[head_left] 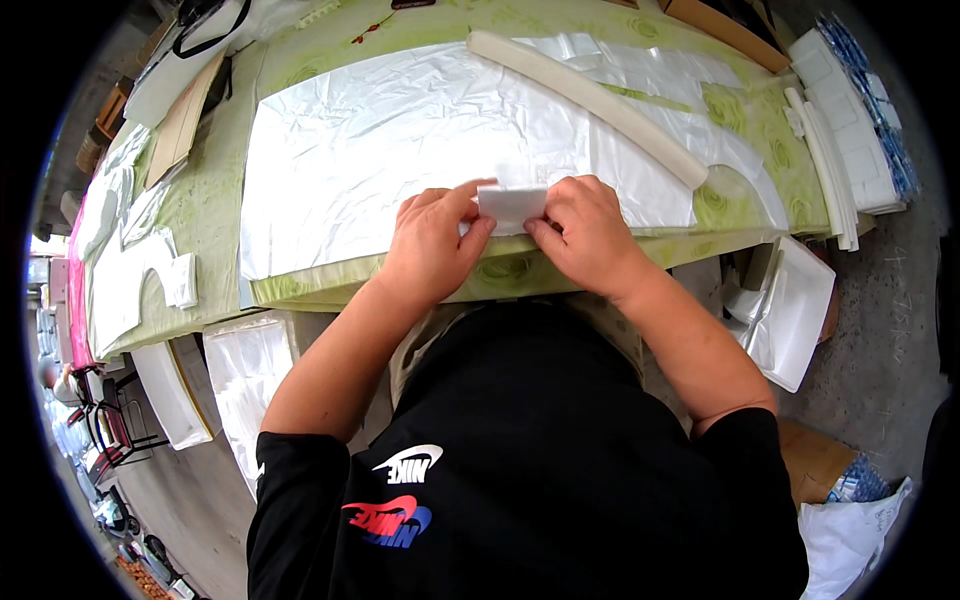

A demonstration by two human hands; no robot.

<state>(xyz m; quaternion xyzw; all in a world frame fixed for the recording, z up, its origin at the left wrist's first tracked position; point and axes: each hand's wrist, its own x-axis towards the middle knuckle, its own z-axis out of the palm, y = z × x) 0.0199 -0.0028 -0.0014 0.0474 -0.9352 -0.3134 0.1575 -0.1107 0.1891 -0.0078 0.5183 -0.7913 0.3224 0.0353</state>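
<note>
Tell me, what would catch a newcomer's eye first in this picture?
Most likely the two bare hands at the near edge of the table: the left hand and right hand pinch a small white folded piece between them. Under them lies a big shiny white plastic sheet spread over the green patterned tablecloth. A long cream foam strip slants across the sheet's far right part.

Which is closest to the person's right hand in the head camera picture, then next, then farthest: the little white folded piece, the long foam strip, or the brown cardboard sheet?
1. Little white folded piece: pinched by the right hand, at its left.
2. Long foam strip: lying slantwise on the table beyond the hand.
3. Brown cardboard sheet: far off at the table's left end.
</note>
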